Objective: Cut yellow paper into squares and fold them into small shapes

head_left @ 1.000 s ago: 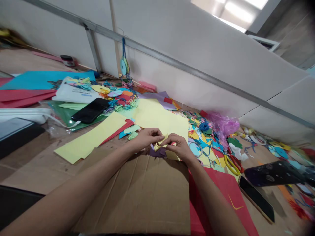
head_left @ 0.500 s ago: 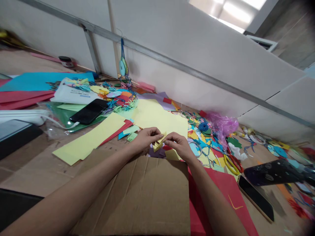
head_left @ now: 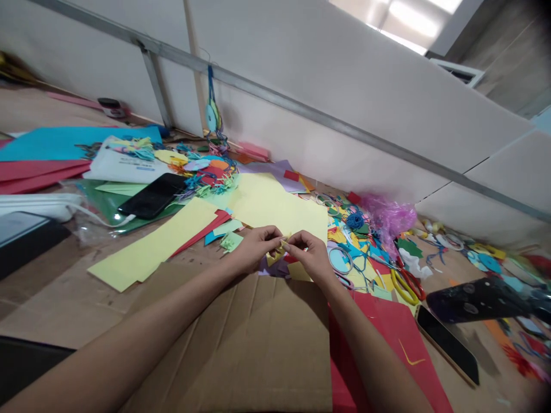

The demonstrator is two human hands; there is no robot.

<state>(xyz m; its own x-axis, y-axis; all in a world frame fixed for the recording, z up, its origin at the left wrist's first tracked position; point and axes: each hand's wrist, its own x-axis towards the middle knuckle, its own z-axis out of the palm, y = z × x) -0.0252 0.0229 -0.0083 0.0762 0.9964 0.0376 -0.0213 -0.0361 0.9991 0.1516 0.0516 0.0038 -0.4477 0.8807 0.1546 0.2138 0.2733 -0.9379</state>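
Status: our left hand (head_left: 253, 248) and right hand (head_left: 312, 256) are both closed in a tight pinch, thumbs and fingertips meeting over the near edge of a pale yellow paper sheet (head_left: 275, 209) — together gripping a small folded yellow paper piece (head_left: 272, 258), which sits between them at the center of the work area. The fingers hide most of it, so we can't read the fold shape.

Handling, our call: very light and soft, creases easily, with some stiffness only along the folds. We'd take it by the thicker folded edge with thumb and forefinger, not by the thin tip.

Around the hands, all on the counter (head_left: 43, 287): cardboard sheet (head_left: 258, 344) at 6 o'clock under the forearms, purple paper scrap (head_left: 270, 267) just below the pinch, green paper scrap (head_left: 231, 242) at 9 o'clock just beside the left hand, smartphone (head_left: 152, 195) at 10 o'clock. Right side — blue yarn ball (head_left: 355, 220) and pink plastic bag (head_left: 387, 218) at 2 o'clock, yellow-handled scissors (head_left: 404, 287) at 4 o'clock, red paper sheet (head_left: 387, 327) at 5 o'clock.
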